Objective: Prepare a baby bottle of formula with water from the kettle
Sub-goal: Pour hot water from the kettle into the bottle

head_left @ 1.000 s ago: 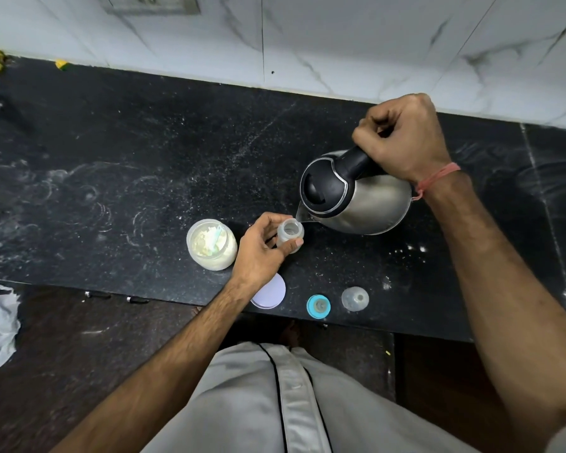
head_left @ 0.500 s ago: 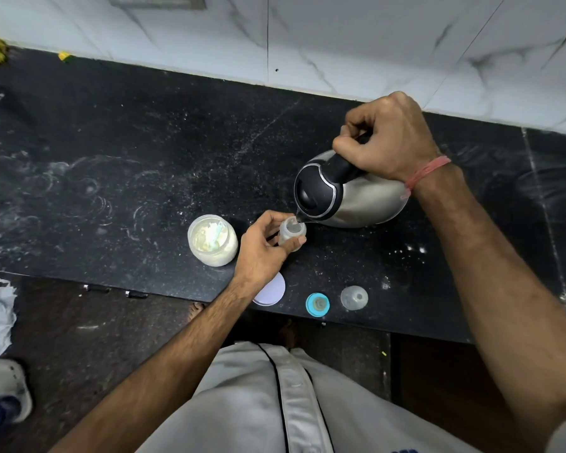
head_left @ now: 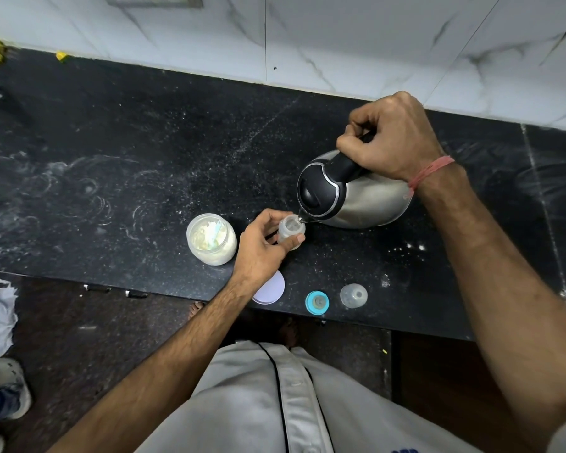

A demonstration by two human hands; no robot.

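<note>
Over the black worktop (head_left: 118,165), the right hand (head_left: 394,138), its grip round the handle, tips the kettle (head_left: 356,197) into the bottle (head_left: 291,228) pinched steady by the left hand (head_left: 262,250); I'd say the next move calls for levelling off before it overfills.

The black stone counter (head_left: 118,165), dusted with white powder and ring marks, carries an open jar of formula powder (head_left: 211,239) just left of the hand gripping the bottle. Nearer its front edge lie a round white lid (head_left: 272,291), partly under that wrist, a blue teat ring (head_left: 317,302) and a clear cap (head_left: 353,295) to the right
</note>
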